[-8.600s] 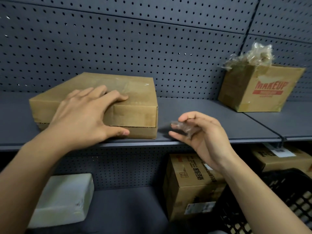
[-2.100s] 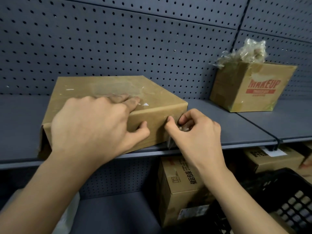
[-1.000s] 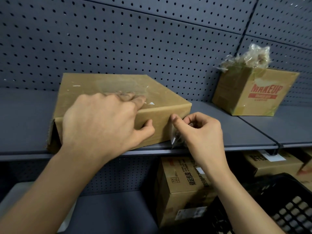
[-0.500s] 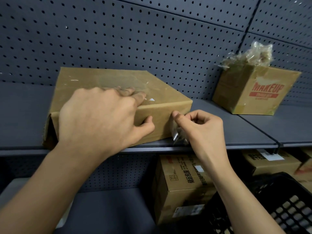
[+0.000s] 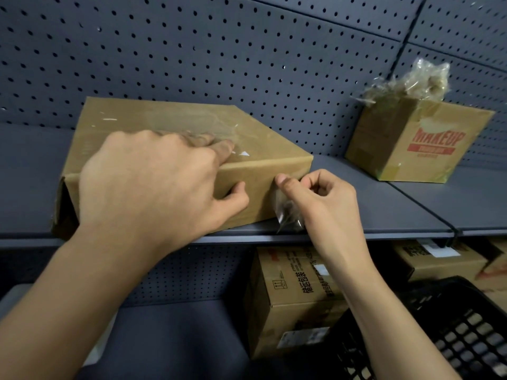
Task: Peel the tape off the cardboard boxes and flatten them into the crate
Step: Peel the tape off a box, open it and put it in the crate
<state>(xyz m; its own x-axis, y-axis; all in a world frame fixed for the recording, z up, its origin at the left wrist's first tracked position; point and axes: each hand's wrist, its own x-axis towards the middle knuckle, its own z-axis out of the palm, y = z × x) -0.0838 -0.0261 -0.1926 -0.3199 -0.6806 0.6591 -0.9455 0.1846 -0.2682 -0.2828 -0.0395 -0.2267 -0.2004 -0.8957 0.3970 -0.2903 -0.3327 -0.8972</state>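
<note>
Box (image 5: 269, 174), not yet flattened: left grip (image 5: 153, 185), spread, steadies it; right grip (image 5: 323, 204) pinches part-peeled tape (image 5: 285, 215); crate (image 5: 466, 325) waits.

Dim grey pegboard wall (image 5: 247, 50) behind two tiers of grey shelving (image 5: 384, 209).

I read MAKEUP in red capitals on the front of the box (image 5: 419, 141); the red band (image 5: 429, 150) under that word carries white print too small for me. Below and left of this box, a second box (image 5: 290, 300) has black Chinese characters 储运包装 running sideways, beside small handling symbols. Its white label (image 5: 301, 337) is blurred. Straight below the MAKEUP box, a third box (image 5: 428, 263) bears a sticker (image 5: 441, 249) I cannot read.
</note>
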